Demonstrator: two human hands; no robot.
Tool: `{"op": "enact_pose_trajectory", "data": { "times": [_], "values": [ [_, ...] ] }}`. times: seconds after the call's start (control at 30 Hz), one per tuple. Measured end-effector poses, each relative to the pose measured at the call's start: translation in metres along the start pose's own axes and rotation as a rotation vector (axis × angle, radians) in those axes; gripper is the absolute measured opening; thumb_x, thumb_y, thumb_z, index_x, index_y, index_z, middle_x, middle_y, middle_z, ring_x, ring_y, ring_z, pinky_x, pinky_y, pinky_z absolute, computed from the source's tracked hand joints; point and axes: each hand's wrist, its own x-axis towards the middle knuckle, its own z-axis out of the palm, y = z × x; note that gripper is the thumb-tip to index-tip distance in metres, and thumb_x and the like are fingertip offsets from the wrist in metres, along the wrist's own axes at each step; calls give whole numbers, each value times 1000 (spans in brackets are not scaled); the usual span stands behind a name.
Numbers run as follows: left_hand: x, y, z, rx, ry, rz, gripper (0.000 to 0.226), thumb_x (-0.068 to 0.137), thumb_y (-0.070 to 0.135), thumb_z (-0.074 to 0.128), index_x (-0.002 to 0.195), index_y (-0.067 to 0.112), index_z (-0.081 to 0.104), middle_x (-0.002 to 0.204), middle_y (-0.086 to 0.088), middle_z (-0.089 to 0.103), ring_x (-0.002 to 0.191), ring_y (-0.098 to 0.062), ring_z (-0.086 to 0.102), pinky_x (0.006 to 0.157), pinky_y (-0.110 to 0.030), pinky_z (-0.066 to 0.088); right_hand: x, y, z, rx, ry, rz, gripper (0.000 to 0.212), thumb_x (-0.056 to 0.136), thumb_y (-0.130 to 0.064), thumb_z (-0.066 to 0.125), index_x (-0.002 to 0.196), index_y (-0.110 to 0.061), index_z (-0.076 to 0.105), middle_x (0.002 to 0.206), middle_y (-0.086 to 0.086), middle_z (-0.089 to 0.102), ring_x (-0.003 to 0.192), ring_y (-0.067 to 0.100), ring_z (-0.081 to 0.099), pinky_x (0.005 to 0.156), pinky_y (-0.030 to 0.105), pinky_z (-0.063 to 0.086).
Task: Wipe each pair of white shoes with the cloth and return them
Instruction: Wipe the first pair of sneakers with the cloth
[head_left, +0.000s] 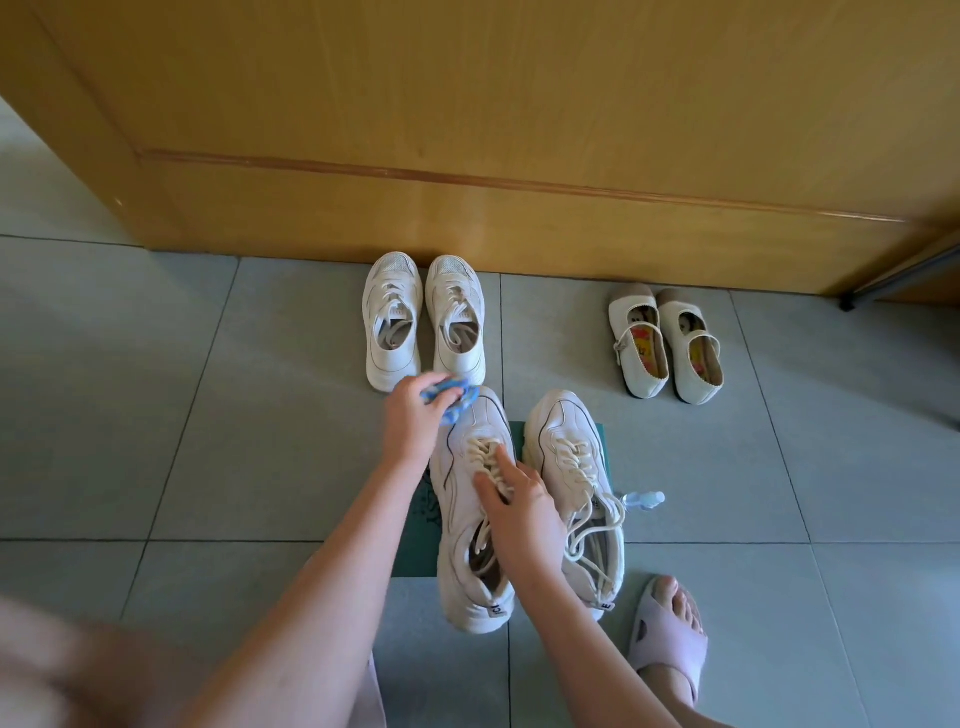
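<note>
While the left hand (413, 423) pinches a bunched blue cloth (452, 391) against the toe of the left chunky sneaker (457, 467), the right hand (519, 501) lies palm down on that shoe's laces, its fingers straight and slightly spread.

The heel tab (496, 609) of this shoe carries dark letters too small to read whole. The tab on the right chunky sneaker (563, 441) just beside it shows an "E". The printed insoles of the strap shoes (644, 358) cannot be read.

Both chunky sneakers stand toes forward on a green mat (415, 535), whose edges show at the left, between the toes and past the right shoe. A small pale-blue bottle (644, 500) lies at the mat's right edge, touching loose lace ends. The low white sneakers (395, 358) stand with their toes against the foot of the wooden door (519, 156), their heels just beyond the cloth. The strap shoes stand well apart to the right, also close to the door. Bare tiled floor (208, 415) spreads wide on the left, and a narrower strip lies between the mat and the strap shoes.

In all there are 3 pairs of pale shoes, 6 shoes, plus 1 cloth, 1 mat, 1 bottle and 1 lilac slipper (670, 644) on a foot at lower right.
</note>
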Motion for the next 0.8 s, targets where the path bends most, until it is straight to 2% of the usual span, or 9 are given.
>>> {"op": "enact_pose_trajectory", "data": {
  "times": [0.03, 0.13, 0.23, 0.3, 0.37, 0.43, 0.5, 0.6, 0.8],
  "values": [
    [10, 11, 4, 41, -44, 77, 21, 83, 16, 69, 103, 11, 71, 98, -2, 64, 85, -11, 58, 66, -9, 44, 0, 0, 0, -3, 0, 1, 48, 91, -55, 44, 138, -46, 36, 140, -13, 45, 115, 10, 54, 84, 34, 51],
    [32, 28, 22, 243, -242, 235, 19, 82, 18, 68, 101, 17, 72, 98, -3, 61, 87, -17, 56, 74, -30, 47, 0, -1, -1, 4, 3, 6, 48, 91, -54, 45, 138, -46, 37, 139, -14, 46, 117, 9, 52, 83, 31, 50],
    [40, 31, 40, 521, -463, 289, 20, 83, 21, 67, 103, 17, 71, 102, -9, 60, 95, -25, 56, 79, -34, 44, -1, 0, -2, 8, 9, 10, 48, 91, -54, 44, 138, -46, 37, 139, -16, 45, 120, 7, 50, 88, 32, 48],
    [42, 30, 44, 631, -519, 277, 22, 85, 24, 66, 106, 17, 70, 106, -10, 60, 99, -27, 56, 80, -32, 42, -1, 0, -1, 14, 13, 14, 47, 92, -54, 44, 138, -46, 38, 139, -16, 45, 122, 7, 48, 91, 33, 47],
    [45, 33, 43, 616, -522, 230, 24, 86, 23, 66, 108, 15, 70, 106, -11, 63, 97, -26, 58, 76, -30, 42, -1, 0, 0, 23, 22, 19, 47, 92, -53, 44, 138, -46, 38, 137, -17, 46, 121, 7, 48, 94, 35, 46],
    [47, 35, 39, 549, -497, 160, 25, 85, 22, 66, 109, 12, 69, 104, -12, 67, 89, -23, 59, 66, -26, 40, -1, 0, 1, 37, 29, 29, 46, 92, -53, 44, 137, -47, 37, 136, -17, 47, 119, 7, 50, 94, 37, 46],
    [47, 32, 35, 483, -443, 105, 26, 86, 21, 65, 109, 11, 68, 102, -13, 68, 87, -23, 59, 61, -25, 37, -1, 0, 1, 58, 20, 47, 46, 92, -52, 44, 137, -48, 37, 136, -16, 48, 117, 8, 52, 91, 34, 47],
    [42, 23, 31, 378, -347, 57, 25, 87, 20, 64, 109, 9, 68, 102, -13, 69, 92, -26, 62, 68, -25, 38, 0, 0, 0, 78, 0, 60, 46, 92, -51, 46, 137, -47, 38, 139, -15, 47, 118, 8, 52, 84, 29, 44],
    [23, 7, 24, 200, -116, -16, 25, 85, 17, 66, 109, 7, 69, 102, -12, 69, 94, -26, 63, 81, -36, 52, 1, 0, 2, 58, 12, 55, 46, 92, -52, 45, 137, -47, 38, 138, -14, 47, 118, 8, 52, 86, 31, 46]
  ]
}}
